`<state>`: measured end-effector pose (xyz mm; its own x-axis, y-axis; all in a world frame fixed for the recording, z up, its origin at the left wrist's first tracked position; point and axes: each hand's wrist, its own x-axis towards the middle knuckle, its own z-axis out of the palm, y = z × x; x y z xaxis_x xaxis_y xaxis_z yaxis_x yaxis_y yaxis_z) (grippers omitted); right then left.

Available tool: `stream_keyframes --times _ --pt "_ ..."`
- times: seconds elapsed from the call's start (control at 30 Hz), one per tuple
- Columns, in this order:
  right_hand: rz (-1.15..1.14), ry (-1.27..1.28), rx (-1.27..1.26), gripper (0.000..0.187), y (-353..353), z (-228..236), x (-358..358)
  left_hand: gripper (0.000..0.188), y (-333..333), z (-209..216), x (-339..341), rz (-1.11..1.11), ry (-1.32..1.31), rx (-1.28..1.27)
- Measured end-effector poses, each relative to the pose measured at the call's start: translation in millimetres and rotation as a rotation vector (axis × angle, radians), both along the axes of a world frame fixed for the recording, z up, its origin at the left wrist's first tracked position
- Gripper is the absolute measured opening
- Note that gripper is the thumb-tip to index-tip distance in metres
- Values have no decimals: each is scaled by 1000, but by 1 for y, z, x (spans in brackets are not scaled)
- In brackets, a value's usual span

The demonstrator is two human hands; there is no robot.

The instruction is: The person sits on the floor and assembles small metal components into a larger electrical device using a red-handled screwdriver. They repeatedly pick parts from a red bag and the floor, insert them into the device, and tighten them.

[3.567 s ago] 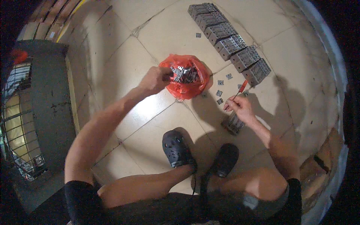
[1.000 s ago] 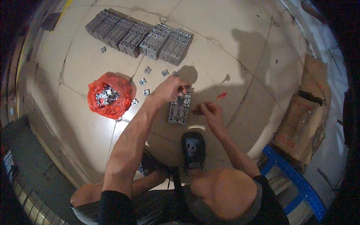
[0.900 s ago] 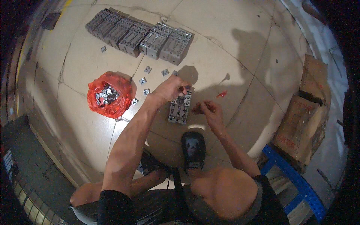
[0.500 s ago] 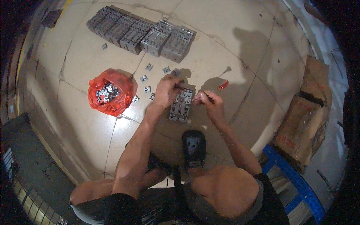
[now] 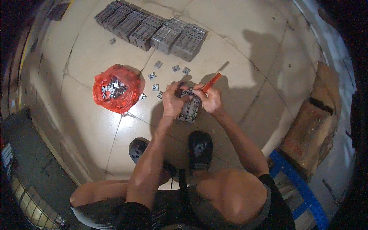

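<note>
A grey metal block (image 5: pixel 188 111) with rows of holes and fittings on its top stands on the floor in front of me. At the block's upper left, my left hand (image 5: pixel 173 100) is closed, its fingertips on a small metal clip (image 5: pixel 188 92) at the far end. My right hand (image 5: pixel 210 100) grips a slim red-handled tool (image 5: pixel 212 82) at the upper right corner, the handle slanting up and away. Its working tip is hidden by the fingers. Several loose metal clips (image 5: pixel 155 87) lie just left of and beyond the block.
A red plastic bag (image 5: pixel 100 82) full of small metal pieces sits to the left. A row of similar grey blocks (image 5: pixel 161 38) stands at the far side. Brown cardboard (image 5: pixel 306 130) and a blue frame (image 5: pixel 299 184) are at the right. My shoes (image 5: pixel 200 147) are close below the block.
My right hand has moved left onto the block's far end, bringing the red-handled tool upright beside it. Both hands are now close together. The whole view has shifted slightly.
</note>
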<state>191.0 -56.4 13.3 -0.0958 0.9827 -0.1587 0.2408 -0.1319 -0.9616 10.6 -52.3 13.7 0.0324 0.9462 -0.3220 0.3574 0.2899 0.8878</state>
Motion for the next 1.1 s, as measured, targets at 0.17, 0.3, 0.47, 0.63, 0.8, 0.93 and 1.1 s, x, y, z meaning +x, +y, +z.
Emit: stream_keyframes --times 0.17,0.3,0.47,0.63,0.8,0.93,1.1 --pt "58 -54 -34 12 1 -1 -1 61 -6 -16 6 131 -135 -24" --pt "10 -55 -27 17 3 2 1 61 -11 -27 8 243 -399 -127" --pt "76 -132 -24 17 6 2 -1 59 -17 -19 9 267 -408 -98" --pt "158 -431 -35 17 5 5 -3 60 -23 -11 8 383 -514 -105" --pt "21 -307 111 17 2 4 -9 64 -28 -7 14 412 -345 -114" --pt "112 -538 210 17 7 7 -11 70 -26 -1 20 393 -38 -49" --pt "141 -419 177 15 9 18 -7 68 -22 -3 21 378 92 -107"
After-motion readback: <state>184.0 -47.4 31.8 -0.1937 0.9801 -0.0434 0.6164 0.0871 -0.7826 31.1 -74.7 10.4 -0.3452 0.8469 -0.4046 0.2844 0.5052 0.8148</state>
